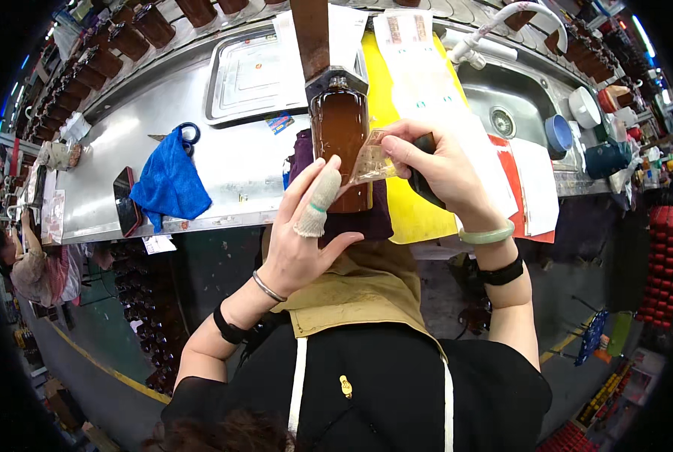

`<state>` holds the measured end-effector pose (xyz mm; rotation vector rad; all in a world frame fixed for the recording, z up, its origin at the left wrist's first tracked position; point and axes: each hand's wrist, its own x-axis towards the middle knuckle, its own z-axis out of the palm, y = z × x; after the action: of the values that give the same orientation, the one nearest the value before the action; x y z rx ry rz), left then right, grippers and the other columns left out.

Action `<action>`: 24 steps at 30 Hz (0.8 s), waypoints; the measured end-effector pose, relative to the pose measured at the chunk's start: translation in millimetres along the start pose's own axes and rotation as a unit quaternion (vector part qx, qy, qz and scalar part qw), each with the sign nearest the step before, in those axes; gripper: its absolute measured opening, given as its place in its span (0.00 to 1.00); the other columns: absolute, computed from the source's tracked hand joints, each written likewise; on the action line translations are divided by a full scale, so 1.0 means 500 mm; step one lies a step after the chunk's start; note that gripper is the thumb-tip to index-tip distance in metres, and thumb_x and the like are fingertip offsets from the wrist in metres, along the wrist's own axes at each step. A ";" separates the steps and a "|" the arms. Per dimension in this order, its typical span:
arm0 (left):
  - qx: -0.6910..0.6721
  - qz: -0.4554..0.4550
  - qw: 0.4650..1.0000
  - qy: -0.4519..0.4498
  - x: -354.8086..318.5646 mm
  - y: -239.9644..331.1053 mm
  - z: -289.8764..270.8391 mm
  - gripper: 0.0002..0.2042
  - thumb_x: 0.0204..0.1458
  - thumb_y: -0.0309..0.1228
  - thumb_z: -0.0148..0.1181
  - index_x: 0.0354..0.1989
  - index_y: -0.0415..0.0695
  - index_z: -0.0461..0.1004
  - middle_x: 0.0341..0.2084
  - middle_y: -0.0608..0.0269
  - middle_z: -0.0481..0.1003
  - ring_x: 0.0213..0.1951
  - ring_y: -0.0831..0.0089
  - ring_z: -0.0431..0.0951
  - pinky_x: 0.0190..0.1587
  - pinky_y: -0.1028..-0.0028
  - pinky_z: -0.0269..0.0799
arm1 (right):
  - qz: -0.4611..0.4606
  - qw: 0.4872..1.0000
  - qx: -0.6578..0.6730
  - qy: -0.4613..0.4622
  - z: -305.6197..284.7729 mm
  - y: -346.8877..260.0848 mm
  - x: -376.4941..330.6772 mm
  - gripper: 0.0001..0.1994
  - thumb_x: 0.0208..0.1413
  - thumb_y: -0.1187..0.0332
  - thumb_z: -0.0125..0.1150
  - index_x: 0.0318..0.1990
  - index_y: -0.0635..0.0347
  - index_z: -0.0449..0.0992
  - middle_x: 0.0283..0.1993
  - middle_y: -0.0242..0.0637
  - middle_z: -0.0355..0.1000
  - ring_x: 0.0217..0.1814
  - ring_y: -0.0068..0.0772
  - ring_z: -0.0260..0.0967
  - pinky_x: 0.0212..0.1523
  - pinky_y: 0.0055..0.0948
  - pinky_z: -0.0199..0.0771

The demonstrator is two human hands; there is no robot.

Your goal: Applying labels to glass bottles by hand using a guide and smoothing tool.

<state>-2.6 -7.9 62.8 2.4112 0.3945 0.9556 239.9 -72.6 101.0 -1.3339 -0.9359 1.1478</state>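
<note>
A brown glass bottle lies on a dark purple cloth, its neck pointing away from me. My left hand is at the bottle's near left side, fingers stretched out and thumb apart. A pale fabric sleeve covers one of its fingers, with a greenish band around it. Between thumb and fingers, my right hand pinches a clear printed film, held tilted over the bottle's right side. The film's lower corner reaches my left fingers; whether they touch it I cannot tell. A black tool is also tucked in my right hand.
A blue cloth, scissors and a phone lie left. Behind stands a metal tray. White sheets cover a yellow sheet. Right is a sink with a faucet. Another person sits far left.
</note>
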 end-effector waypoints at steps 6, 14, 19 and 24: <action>0.054 -0.067 0.995 0.057 0.021 -0.006 0.059 0.57 0.35 0.36 0.85 0.75 0.36 0.54 0.70 0.45 0.61 0.67 0.48 0.63 0.70 0.56 0.60 | -0.096 0.977 -0.176 0.079 -0.016 -0.035 -0.007 0.09 0.63 0.70 0.68 0.48 0.63 0.84 0.36 0.28 0.80 0.36 0.15 0.71 0.38 0.20 0.71; 0.084 -0.049 0.995 0.026 0.034 -0.011 0.056 0.58 0.31 0.37 0.86 0.74 0.34 0.56 0.68 0.46 0.64 0.66 0.48 0.64 0.67 0.55 0.63 | -0.169 0.944 -0.247 0.139 -0.097 -0.048 -0.004 0.08 0.61 0.76 0.69 0.46 0.68 0.82 0.39 0.30 0.81 0.41 0.15 0.72 0.45 0.19 0.74; 0.102 -0.028 0.993 0.042 0.052 -0.026 0.061 0.54 0.34 0.37 0.84 0.72 0.32 0.60 0.64 0.46 0.68 0.62 0.48 0.69 0.66 0.57 0.67 | -0.124 0.915 -0.281 0.263 -0.332 -0.039 0.038 0.09 0.60 0.73 0.69 0.47 0.63 0.84 0.37 0.26 0.81 0.37 0.12 0.70 0.38 0.17 0.70; -0.059 -0.166 0.984 0.015 -0.019 -0.100 0.053 0.54 0.39 0.29 0.84 0.75 0.33 0.54 0.65 0.46 0.68 0.64 0.54 0.72 0.67 0.62 0.70 | -0.015 0.876 -0.342 0.340 -0.545 0.062 0.129 0.11 0.58 0.68 0.71 0.45 0.64 0.85 0.34 0.27 0.80 0.35 0.17 0.72 0.40 0.22 0.72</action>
<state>5.5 19.9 13.3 2.1394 0.7055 0.8393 516.4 -75.6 47.1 -2.0921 -0.8366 0.2244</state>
